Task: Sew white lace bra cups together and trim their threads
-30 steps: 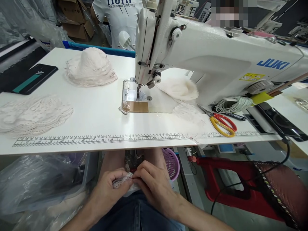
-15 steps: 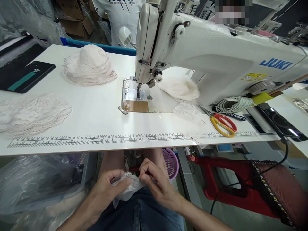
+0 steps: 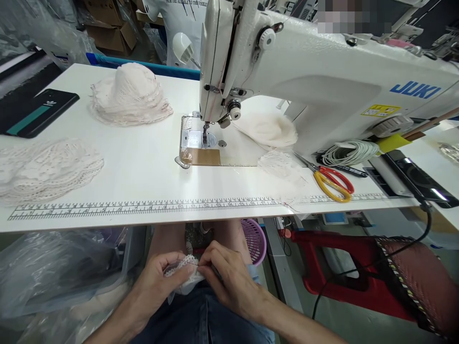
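Over my lap, below the table edge, my left hand [image 3: 161, 279] pinches a white lace piece [image 3: 188, 282] between thumb and fingers. Its scalloped edge faces up. My right hand [image 3: 229, 277] is closed on the right side of the same piece, fingertips close to the left thumb. A dark thread seems to lie across the lace; its ends are too small to make out. Above stands a white sewing machine [image 3: 322, 81], its needle area over a metal plate [image 3: 193, 138] with no fabric under the foot.
Lace stacks [image 3: 53, 169] and a pile of pale cups [image 3: 129, 95] lie left. Scissors [image 3: 332, 184], cord [image 3: 349, 154] and a cream cup [image 3: 268, 130] lie right. Below are a purple basket [image 3: 255, 241] and a red stool [image 3: 340, 277]. A person in a white shirt [image 3: 172, 28] stands behind.
My right hand has moved slightly left, closer to my left hand, and its fingers now press together at the lace. The view has shifted a little.
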Demonstrator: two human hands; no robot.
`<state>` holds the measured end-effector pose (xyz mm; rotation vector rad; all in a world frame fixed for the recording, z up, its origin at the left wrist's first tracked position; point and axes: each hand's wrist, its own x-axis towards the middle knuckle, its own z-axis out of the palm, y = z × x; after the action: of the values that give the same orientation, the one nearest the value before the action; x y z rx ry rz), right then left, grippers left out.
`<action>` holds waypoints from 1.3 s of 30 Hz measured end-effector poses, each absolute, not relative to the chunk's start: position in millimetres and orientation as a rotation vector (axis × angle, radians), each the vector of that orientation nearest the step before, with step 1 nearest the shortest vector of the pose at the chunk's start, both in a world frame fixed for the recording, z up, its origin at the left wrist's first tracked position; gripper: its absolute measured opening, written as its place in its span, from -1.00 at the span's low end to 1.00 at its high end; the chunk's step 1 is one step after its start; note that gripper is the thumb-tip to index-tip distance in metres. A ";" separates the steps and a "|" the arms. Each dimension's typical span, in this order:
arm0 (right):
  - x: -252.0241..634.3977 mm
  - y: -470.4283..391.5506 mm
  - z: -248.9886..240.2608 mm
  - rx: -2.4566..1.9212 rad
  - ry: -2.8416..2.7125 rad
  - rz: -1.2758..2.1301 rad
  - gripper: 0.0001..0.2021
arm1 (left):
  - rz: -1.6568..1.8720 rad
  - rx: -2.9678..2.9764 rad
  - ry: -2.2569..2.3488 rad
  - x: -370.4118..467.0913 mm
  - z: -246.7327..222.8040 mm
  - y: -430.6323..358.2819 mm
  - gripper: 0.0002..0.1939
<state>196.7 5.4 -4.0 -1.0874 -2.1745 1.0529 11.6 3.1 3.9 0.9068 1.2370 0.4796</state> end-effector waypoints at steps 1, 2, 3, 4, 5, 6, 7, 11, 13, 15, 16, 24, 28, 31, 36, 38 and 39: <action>196.4 5.3 -3.9 -1.072 -2.145 1.096 -0.93 | 0.479 0.901 1.236 11.0 3.7 2.6 -0.69; 196.2 5.2 -4.1 -1.052 -2.095 1.152 -0.93 | 0.476 0.892 1.235 10.4 3.6 2.1 -0.69; 196.1 5.0 -4.8 -1.033 -2.021 1.222 -0.93 | 0.475 0.877 1.233 9.7 3.6 1.6 -0.70; 196.1 4.7 -5.9 -1.023 -1.921 1.299 -0.92 | 0.480 0.859 1.231 8.9 3.7 1.3 -0.70; 196.5 4.4 -7.4 -1.028 -1.801 1.371 -0.89 | 0.488 0.838 1.228 8.3 3.8 1.1 -0.70; 197.1 4.0 -9.0 -1.041 -1.680 1.431 -0.86 | 0.494 0.814 1.227 7.7 3.9 1.1 -0.69; 198.2 3.8 -10.3 -1.056 -1.578 1.476 -0.84 | 0.497 0.790 1.227 7.4 3.9 1.1 -0.69; 203.8 4.2 -10.5 -1.083 -1.590 1.461 -0.89 | 0.486 0.728 1.229 7.9 3.5 1.4 -0.68; 205.3 5.1 -8.4 -1.056 -1.786 1.351 -0.86 | 0.497 0.728 1.233 9.0 3.3 1.1 -0.68; 205.1 6.0 -7.1 -1.016 -1.958 1.208 -0.79 | 0.508 0.749 1.235 9.8 2.9 0.5 -0.69; 204.6 6.3 -7.0 -1.002 -2.013 1.141 -0.82 | 0.512 0.764 1.239 9.8 2.6 0.1 -0.69; 203.1 7.8 -6.9 -0.957 -1.942 1.136 -0.87 | 0.459 0.858 1.260 10.7 3.9 2.9 -0.66; 205.0 12.1 -1.2 -0.746 -1.886 1.324 -0.83 | 0.418 0.963 1.279 16.9 10.7 5.9 -0.65; 213.7 14.2 0.5 -0.622 -2.011 1.283 -0.80 | 0.378 1.014 1.292 19.3 13.4 7.0 -0.68; 262.8 13.3 -15.3 -0.888 -2.357 0.987 -0.78 | 0.376 0.956 1.221 18.4 10.3 11.3 -0.64; 291.7 11.4 -28.9 -1.210 -2.493 0.799 -0.77 | 0.387 0.914 1.206 19.0 7.9 13.1 -0.61; 305.1 10.1 -35.4 -1.321 -2.499 0.752 -0.76 | 0.386 0.902 1.202 20.1 7.0 13.8 -0.60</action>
<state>305.1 10.1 -35.4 -1.3214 -2.4989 0.7521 20.1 13.8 7.0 0.9018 1.2023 0.3856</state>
